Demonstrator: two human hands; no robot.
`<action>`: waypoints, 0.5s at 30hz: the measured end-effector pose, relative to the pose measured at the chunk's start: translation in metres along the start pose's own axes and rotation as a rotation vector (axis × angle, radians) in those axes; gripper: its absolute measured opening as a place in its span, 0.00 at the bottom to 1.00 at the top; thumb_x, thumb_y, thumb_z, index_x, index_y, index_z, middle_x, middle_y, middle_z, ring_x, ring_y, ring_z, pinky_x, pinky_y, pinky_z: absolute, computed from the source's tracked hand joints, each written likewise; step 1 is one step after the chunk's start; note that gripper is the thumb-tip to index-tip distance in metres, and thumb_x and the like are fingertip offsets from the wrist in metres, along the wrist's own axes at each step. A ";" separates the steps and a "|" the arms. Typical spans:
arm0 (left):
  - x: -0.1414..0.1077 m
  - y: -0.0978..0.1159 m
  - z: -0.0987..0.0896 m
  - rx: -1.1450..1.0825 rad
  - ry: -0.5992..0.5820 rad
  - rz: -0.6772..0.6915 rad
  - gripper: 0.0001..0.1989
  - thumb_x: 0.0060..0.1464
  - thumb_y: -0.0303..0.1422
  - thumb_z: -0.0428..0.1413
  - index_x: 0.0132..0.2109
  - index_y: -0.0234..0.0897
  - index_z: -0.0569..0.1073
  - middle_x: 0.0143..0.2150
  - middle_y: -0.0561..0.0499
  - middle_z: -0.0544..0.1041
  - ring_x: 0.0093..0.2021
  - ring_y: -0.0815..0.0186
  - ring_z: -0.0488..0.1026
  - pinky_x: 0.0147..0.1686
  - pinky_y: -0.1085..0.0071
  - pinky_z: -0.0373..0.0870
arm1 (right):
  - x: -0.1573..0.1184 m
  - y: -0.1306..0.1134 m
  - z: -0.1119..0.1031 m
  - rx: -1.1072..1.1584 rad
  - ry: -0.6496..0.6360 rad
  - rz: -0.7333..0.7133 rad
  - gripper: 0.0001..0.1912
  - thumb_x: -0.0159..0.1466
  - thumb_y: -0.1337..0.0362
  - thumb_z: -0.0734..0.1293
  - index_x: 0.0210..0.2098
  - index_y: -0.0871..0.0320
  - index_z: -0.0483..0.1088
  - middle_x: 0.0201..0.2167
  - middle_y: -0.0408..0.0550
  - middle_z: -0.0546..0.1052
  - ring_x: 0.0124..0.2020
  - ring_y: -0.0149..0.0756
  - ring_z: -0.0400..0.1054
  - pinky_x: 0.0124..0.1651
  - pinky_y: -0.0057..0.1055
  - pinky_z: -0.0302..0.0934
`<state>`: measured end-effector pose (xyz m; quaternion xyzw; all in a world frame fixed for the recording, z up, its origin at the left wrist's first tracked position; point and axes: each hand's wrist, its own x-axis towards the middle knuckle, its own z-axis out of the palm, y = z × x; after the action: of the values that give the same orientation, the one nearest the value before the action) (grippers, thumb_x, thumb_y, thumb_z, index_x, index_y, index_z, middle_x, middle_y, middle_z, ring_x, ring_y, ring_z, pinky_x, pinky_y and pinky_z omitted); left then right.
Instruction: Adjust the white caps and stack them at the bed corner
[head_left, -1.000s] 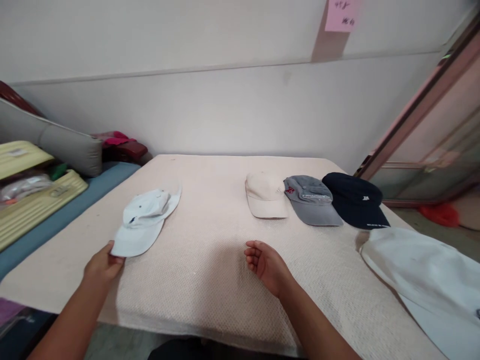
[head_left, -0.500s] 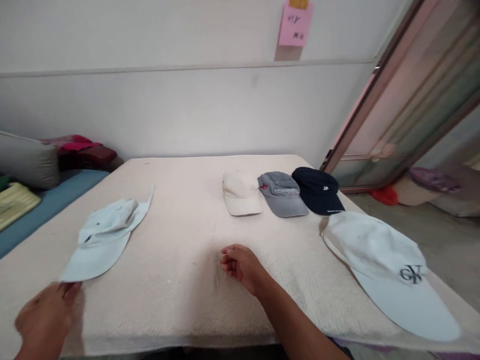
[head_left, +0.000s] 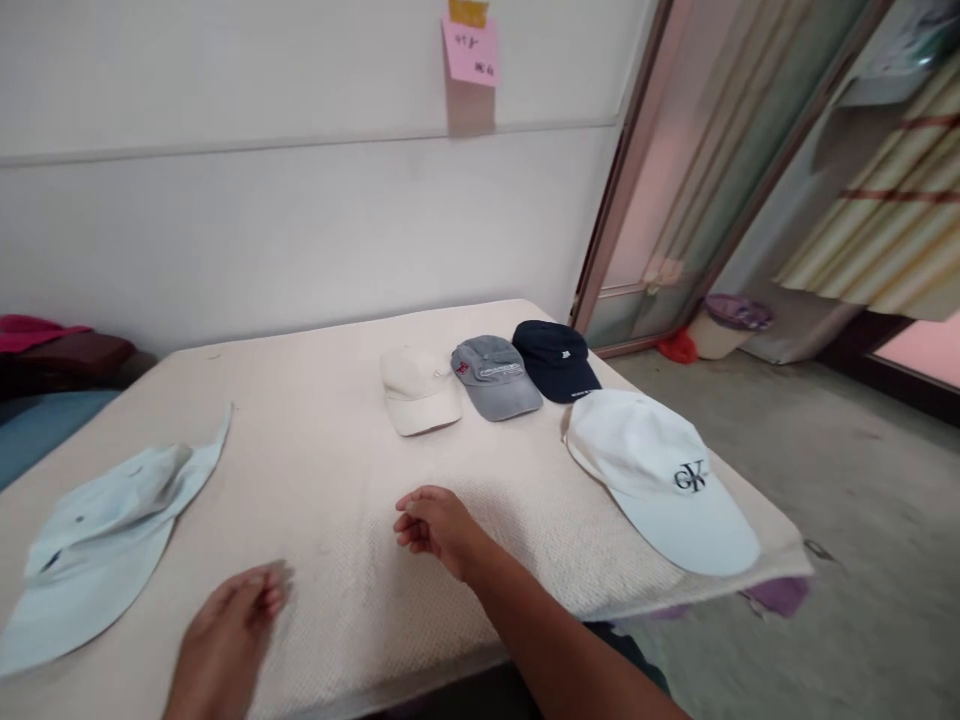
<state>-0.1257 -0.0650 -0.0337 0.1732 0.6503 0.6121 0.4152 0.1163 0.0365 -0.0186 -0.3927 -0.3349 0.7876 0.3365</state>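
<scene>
My left hand [head_left: 232, 625] is over the front of the table, its fingers loosely curled with nothing seen in them, to the right of a pale blue cap [head_left: 105, 545]. My right hand [head_left: 435, 530] hovers near the middle with bent, slightly parted fingers and holds nothing. Beyond it a cream cap [head_left: 420, 390], a grey cap [head_left: 496, 378] and a navy cap [head_left: 556, 360] lie in a row. A larger-looking white cap with black letters [head_left: 660, 475] rests at the right edge, brim toward the front right.
The table [head_left: 315, 420] has a pale textured cover and stands against a white wall bearing a pink note [head_left: 471, 50]. Right of it are a sliding door, a bin [head_left: 724, 325] and a striped curtain. Dark red items lie at the far left.
The view has turned right, so the caps appear further left. My left hand has left the pale blue cap's brim and moved right. My right hand keeps its pose.
</scene>
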 end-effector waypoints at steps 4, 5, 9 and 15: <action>-0.027 -0.004 0.079 0.200 -0.389 -0.078 0.16 0.40 0.38 0.64 0.35 0.31 0.75 0.26 0.49 0.76 0.26 0.68 0.70 0.28 0.74 0.68 | -0.005 -0.007 -0.015 -0.093 0.069 -0.008 0.07 0.54 0.69 0.60 0.33 0.60 0.65 0.24 0.45 0.73 0.22 0.28 0.68 0.25 0.24 0.56; -0.033 -0.002 0.096 0.238 -0.469 -0.061 0.15 0.42 0.38 0.63 0.35 0.31 0.75 0.27 0.49 0.76 0.28 0.68 0.71 0.31 0.73 0.68 | -0.006 -0.008 -0.020 -0.144 0.094 -0.003 0.07 0.54 0.70 0.60 0.33 0.60 0.65 0.24 0.45 0.73 0.22 0.28 0.68 0.24 0.25 0.56; -0.056 0.008 0.159 0.267 -0.595 -0.005 0.13 0.48 0.39 0.59 0.36 0.33 0.74 0.32 0.48 0.77 0.31 0.67 0.72 0.36 0.70 0.69 | -0.014 -0.011 -0.041 -0.298 0.171 -0.003 0.04 0.50 0.73 0.62 0.25 0.60 0.65 0.16 0.42 0.69 0.16 0.29 0.64 0.21 0.25 0.53; -0.073 0.007 0.251 0.104 -0.690 -0.108 0.07 0.50 0.31 0.58 0.36 0.31 0.74 0.35 0.44 0.78 0.35 0.66 0.74 0.35 0.73 0.70 | -0.034 -0.039 -0.085 -0.310 0.261 -0.062 0.07 0.58 0.69 0.56 0.27 0.58 0.63 0.20 0.41 0.69 0.19 0.25 0.64 0.22 0.22 0.55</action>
<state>0.1047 0.0463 0.0202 0.3563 0.5101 0.4608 0.6329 0.2140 0.0529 -0.0138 -0.5280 -0.4178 0.6583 0.3367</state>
